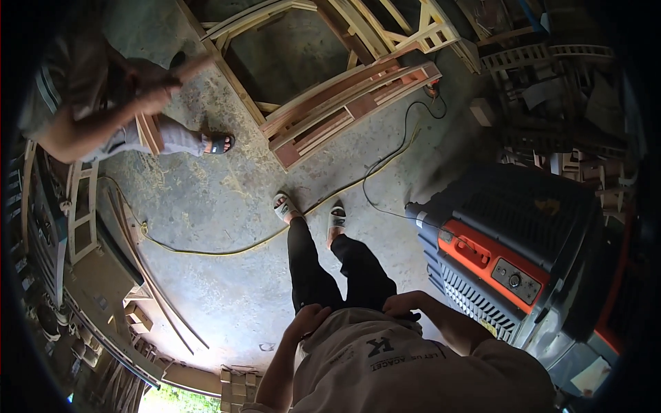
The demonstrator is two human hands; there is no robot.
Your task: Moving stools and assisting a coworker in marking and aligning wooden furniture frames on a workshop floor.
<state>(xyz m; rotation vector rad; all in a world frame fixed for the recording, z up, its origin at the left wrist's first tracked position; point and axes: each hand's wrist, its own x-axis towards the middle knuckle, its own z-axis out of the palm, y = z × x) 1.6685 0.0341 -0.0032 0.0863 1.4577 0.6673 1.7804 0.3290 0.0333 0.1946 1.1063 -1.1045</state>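
My left hand (pixel 312 319) is closed at my waist, where the hem of my light shirt (pixel 375 351) meets my black trousers (pixel 315 272). On the other side of the hem, my right hand (pixel 403 303) is closed against the trousers too. A small dark piece shows just below its wrist; its kind cannot be made out. What either hand pinches, cloth or something else, is hidden by the fingers. Both elbows are bent outward. My feet in light sandals (pixel 284 206) stand on the concrete floor, close to a yellow hose (pixel 237 252).
A co-worker (pixel 89 103) at upper left holds wooden pieces (pixel 150 131). Wooden frames (pixel 351 110) lie ahead. On the right stands a large dark machine with an orange panel (pixel 492 265). A black cable (pixel 375 168) crosses the floor. Long wood strips (pixel 155 289) lie at left.
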